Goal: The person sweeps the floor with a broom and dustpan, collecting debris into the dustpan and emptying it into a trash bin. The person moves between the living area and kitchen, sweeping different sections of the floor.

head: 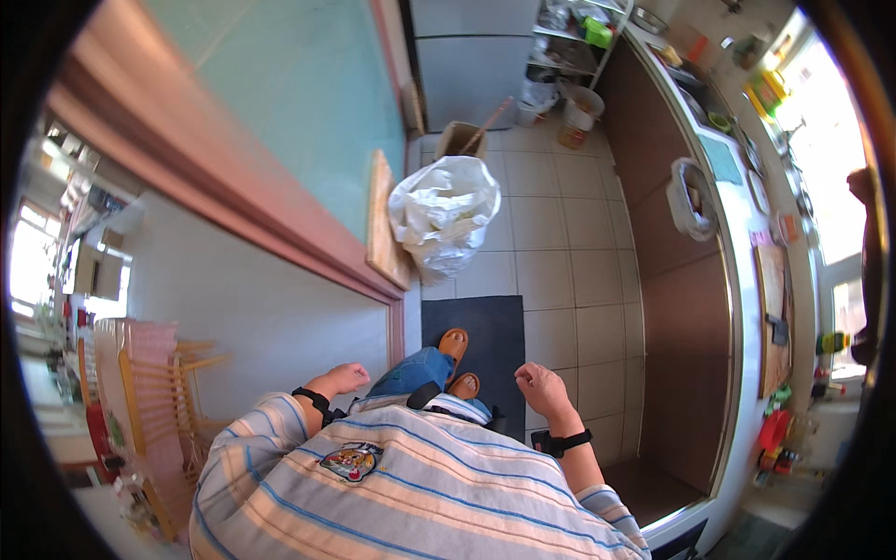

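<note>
My left hand [348, 378] hangs beside my hip with its fingers curled and nothing visible in it. It is close to the door frame [396, 329] at the kitchen doorway. On the other side, my right hand [542, 388] is held over the edge of a dark floor mat [483, 318], its fingers loosely curled and no object showing in it. My feet, in brown slippers [453, 343], stand on that mat. Ahead of them a white plastic bag [448, 210] with its mouth spread wide stands on the tiles, beside a wooden board [385, 217].
A cardboard box [460, 140] with a stick stands behind the bag, before a grey refrigerator [476, 77]. Along the right runs a counter over brown cabinets [682, 357], carrying a cutting board [773, 315] and cleaver. A lined bin [689, 199] hangs on the cabinet front. Wooden chairs [154, 392] stand left.
</note>
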`<control>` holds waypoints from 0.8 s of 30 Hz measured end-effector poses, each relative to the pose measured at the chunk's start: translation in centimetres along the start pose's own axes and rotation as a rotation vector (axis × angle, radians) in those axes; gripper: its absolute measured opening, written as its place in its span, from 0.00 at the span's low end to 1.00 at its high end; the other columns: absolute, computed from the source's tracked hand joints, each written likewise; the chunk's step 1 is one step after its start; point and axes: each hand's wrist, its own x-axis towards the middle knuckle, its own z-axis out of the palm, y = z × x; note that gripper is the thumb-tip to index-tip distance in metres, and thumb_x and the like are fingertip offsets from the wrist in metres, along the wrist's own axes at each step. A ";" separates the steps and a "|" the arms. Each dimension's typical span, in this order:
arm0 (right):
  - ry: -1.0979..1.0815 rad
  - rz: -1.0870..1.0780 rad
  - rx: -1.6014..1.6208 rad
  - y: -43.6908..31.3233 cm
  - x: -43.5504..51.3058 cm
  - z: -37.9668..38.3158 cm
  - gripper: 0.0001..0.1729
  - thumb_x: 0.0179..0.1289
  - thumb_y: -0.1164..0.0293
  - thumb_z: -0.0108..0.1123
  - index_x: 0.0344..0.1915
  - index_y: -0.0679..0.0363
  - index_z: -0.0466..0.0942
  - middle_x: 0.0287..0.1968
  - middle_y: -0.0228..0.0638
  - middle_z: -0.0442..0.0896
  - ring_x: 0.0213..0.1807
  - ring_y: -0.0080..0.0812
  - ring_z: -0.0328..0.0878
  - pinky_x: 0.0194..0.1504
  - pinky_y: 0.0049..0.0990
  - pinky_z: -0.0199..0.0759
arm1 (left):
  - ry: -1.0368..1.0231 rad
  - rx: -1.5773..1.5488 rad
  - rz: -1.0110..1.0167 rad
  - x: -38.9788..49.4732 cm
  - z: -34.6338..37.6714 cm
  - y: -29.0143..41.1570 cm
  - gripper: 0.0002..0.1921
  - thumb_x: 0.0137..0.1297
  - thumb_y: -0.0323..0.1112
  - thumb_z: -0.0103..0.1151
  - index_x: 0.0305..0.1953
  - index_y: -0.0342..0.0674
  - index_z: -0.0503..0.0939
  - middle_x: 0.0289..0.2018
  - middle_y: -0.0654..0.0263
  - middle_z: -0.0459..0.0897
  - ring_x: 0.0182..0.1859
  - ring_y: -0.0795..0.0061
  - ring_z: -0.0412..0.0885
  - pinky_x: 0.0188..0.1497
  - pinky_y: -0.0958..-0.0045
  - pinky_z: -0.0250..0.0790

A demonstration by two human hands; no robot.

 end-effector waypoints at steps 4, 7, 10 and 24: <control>-0.148 -0.045 -0.022 -3.1 0.2 2.7 0.09 0.62 0.64 0.58 0.39 0.54 0.81 0.38 0.41 0.85 0.42 0.45 0.82 0.44 0.39 0.76 | 0.116 -0.098 -0.039 -3.1 0.1 -4.5 0.19 0.61 0.49 0.62 0.44 0.41 0.80 0.33 0.62 0.85 0.29 0.73 0.82 0.35 0.68 0.75; -0.242 -0.061 -0.046 -6.2 1.0 4.2 0.11 0.62 0.63 0.58 0.40 0.55 0.81 0.39 0.41 0.85 0.43 0.45 0.82 0.46 0.39 0.75 | 0.164 -0.169 -0.033 -5.1 -1.1 -9.0 0.18 0.61 0.50 0.62 0.41 0.41 0.82 0.31 0.63 0.85 0.28 0.73 0.82 0.34 0.68 0.75; -0.296 -0.078 -0.064 -9.7 3.1 5.9 0.12 0.62 0.62 0.59 0.42 0.54 0.82 0.41 0.40 0.86 0.44 0.44 0.83 0.47 0.37 0.76 | 0.164 -0.211 -0.199 -6.2 -3.5 -13.3 0.18 0.61 0.50 0.60 0.37 0.39 0.84 0.26 0.63 0.84 0.27 0.72 0.82 0.32 0.68 0.74; -0.612 -0.350 -0.250 -41.1 14.3 25.8 0.16 0.65 0.59 0.56 0.47 0.54 0.79 0.41 0.42 0.86 0.45 0.46 0.82 0.46 0.39 0.76 | 0.368 -0.109 0.002 -9.3 -30.9 -26.8 0.21 0.62 0.52 0.61 0.46 0.42 0.81 0.37 0.58 0.87 0.36 0.64 0.85 0.44 0.62 0.76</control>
